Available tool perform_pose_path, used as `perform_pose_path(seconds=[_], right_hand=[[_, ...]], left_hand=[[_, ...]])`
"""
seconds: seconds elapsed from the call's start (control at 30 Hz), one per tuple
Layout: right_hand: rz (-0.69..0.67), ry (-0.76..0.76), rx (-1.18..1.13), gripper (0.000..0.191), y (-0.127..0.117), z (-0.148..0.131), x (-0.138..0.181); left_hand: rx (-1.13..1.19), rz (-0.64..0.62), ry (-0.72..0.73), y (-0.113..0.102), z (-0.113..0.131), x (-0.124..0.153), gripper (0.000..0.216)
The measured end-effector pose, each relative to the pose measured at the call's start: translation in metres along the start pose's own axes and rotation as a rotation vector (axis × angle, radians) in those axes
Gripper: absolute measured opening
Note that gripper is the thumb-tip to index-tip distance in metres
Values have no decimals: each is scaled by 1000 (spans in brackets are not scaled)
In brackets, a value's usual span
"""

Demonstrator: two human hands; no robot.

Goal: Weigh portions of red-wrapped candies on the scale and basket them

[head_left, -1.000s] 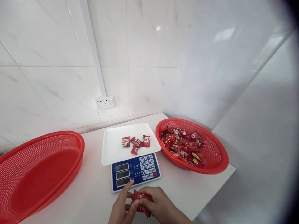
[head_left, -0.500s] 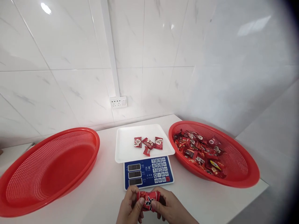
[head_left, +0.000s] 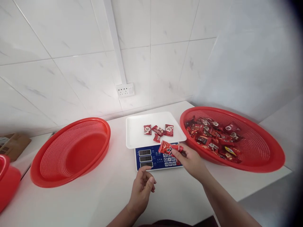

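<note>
A red wrapped snack packet [head_left: 166, 148] is pinched in my right hand [head_left: 191, 160], held over the keypad of the blue electronic scale [head_left: 155, 157]. My left hand [head_left: 142, 189] hovers just in front of the scale with its fingers loosely curled apart and nothing in them. On the scale's white tray [head_left: 136, 121] lie several small red packets [head_left: 159, 130], close together toward the right. To the right, a red basket [head_left: 265, 151] holds a heap of mixed red packets [head_left: 213, 135].
At left stands a red perforated basket [head_left: 80, 154] with its bottom showing. Another red container [head_left: 8, 179] is cut off by the left edge, near a cardboard box [head_left: 17, 145]. A wall socket [head_left: 125, 90] sits behind the white table [head_left: 113, 201].
Both hands held the packet together before; the left has let go. My right hand has carried it up and right toward the tray. The view has shifted left and down.
</note>
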State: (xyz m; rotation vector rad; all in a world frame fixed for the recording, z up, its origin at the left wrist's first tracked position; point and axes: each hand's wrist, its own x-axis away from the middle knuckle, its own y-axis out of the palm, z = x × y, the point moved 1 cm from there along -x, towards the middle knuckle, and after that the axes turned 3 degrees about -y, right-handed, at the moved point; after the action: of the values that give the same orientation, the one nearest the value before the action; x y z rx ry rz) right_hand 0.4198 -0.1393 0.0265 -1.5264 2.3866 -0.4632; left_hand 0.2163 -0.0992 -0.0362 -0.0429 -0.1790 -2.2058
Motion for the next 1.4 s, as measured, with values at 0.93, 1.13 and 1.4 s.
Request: perform_pose_path(seconds=[0.93, 1.13, 1.4], right_hand=[[2, -388, 691, 44, -1, -12, -40], [-34, -416, 725, 42, -13, -3, -40], [-6, -437, 661, 42, -2, -5, -40]], left_hand=[[-59, -66, 1, 0, -3, 2, 39], [-88, -86, -10, 1, -4, 3, 39], [-209, -88, 44, 1, 0, 5, 35]])
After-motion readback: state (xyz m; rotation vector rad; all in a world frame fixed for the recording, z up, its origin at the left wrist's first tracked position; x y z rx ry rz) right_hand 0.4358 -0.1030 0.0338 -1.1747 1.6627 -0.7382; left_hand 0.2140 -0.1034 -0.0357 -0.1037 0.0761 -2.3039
